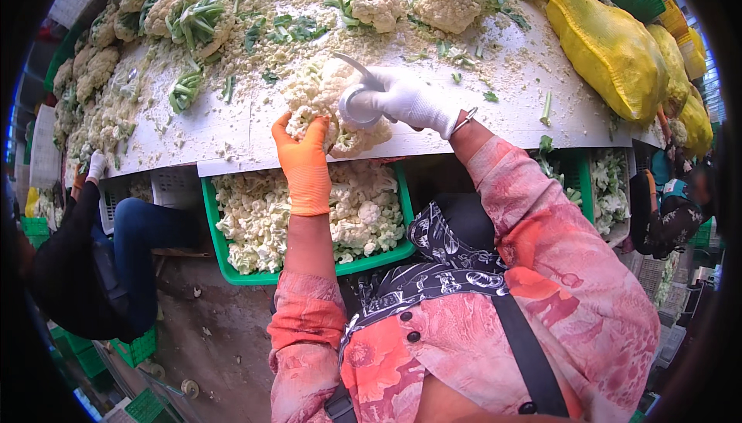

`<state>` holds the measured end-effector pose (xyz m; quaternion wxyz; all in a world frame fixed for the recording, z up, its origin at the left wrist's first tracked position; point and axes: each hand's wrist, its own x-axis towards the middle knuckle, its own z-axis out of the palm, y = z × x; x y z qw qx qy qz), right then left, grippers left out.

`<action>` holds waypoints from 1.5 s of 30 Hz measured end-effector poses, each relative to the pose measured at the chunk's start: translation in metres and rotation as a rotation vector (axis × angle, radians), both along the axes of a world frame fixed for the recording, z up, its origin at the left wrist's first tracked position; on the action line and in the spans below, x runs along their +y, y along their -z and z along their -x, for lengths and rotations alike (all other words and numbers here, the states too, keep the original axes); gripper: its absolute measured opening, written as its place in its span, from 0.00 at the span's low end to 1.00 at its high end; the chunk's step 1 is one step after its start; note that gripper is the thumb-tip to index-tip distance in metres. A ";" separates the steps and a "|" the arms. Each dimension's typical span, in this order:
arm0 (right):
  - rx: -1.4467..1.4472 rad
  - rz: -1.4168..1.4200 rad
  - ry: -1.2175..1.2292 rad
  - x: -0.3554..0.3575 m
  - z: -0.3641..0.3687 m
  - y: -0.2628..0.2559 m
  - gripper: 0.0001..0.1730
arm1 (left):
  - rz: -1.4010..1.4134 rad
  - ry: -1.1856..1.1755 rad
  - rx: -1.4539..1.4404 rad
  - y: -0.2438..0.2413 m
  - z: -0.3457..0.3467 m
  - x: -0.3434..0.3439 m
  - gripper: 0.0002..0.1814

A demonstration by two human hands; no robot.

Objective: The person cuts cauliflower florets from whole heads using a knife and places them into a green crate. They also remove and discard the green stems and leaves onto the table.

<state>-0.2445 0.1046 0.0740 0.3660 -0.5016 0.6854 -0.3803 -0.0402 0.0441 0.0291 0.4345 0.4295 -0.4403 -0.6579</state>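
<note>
My left hand (pixel 304 162), in an orange glove, holds the near left side of a cut cauliflower head (pixel 316 89) at the table's front edge. My right hand (pixel 408 98) wears a white glove and grips a knife with a curved metal blade (pixel 352 64), whose tip points up and left over the head. A pale grey ring-shaped piece (pixel 355 111) sits around the thumb of that hand, close against the florets; whether it belongs to the knife I cannot tell. Below the table edge, a green plastic crate (pixel 210 231) full of cut florets stands under my left forearm.
Whole cauliflowers (pixel 374 2) line the far side of the white tabletop (pixel 220 136), which is strewn with crumbs and leaves. Yellow mesh sacks (pixel 608 55) lie at right. Co-workers sit at the left, one gloved hand (pixel 97 165) at the table, and at the right (pixel 666 214).
</note>
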 end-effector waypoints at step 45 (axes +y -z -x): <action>0.016 -0.109 0.177 -0.007 0.009 -0.003 0.20 | 0.147 0.057 -0.165 0.009 -0.002 0.005 0.31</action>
